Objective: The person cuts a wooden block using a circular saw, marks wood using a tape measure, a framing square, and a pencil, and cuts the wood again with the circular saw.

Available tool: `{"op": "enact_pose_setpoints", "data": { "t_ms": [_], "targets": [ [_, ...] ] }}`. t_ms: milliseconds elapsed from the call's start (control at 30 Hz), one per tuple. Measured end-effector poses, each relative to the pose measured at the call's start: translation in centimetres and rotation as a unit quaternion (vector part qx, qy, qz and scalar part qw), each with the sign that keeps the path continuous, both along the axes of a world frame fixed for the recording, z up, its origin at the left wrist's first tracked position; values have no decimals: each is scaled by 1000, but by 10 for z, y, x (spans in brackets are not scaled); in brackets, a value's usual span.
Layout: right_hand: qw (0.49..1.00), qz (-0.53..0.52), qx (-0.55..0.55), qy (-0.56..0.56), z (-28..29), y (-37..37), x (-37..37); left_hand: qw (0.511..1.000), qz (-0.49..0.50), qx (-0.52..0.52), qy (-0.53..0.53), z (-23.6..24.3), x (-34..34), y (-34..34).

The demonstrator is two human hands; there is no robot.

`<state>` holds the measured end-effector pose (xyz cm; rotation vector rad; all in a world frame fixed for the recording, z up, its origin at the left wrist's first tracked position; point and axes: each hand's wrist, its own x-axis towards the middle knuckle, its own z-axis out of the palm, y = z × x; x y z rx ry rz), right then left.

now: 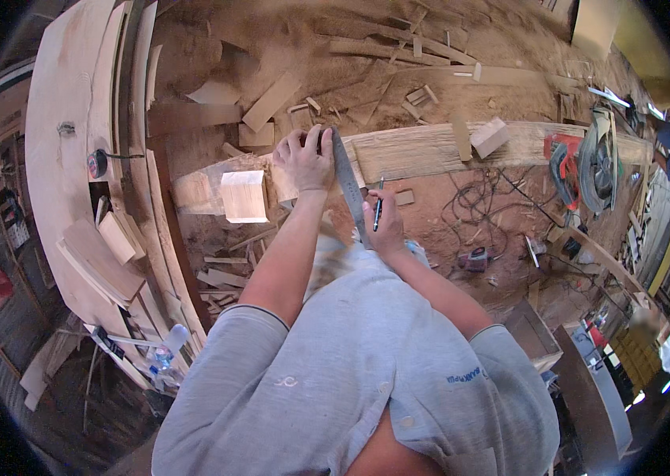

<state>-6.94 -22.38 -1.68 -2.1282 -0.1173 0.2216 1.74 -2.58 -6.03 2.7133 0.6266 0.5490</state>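
My left hand (306, 161) is closed over a piece of pale wood lying on the long beam, its thumb and fingers curled at the far end of a grey metal ruler (348, 182). The ruler lies slantwise across the wood, its near end toward my body. In my right hand (385, 226) a dark pencil (379, 206) stands nearly upright between the fingers, just right of the ruler. This hand is beside the ruler's near part; whether it touches it I cannot tell. A squared wooden block (244, 197) rests left of my left forearm.
The long wooden beam (422, 151) runs across in front of me, carrying another block (490, 138) and a circular saw (595, 163) at right. Cables (486, 202) tangle on the dusty ground. At left, stacked boards (65, 127) hold a tape measure (97, 163). Offcuts (271, 101) lie beyond.
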Motion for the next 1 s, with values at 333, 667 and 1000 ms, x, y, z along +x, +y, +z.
{"op": "enact_pose_setpoints", "data": {
  "t_ms": [333,667,1000],
  "targets": [
    [997,49,-17,-52,6,-9,32,999,-50,3,12,1,0,2],
    [994,89,18,-55,6,-18,46,999,-39,-4,20,2,1,1],
    [995,87,41,-29,0,-15,58,999,-48,7,0,1,2,1]
  ]
}}
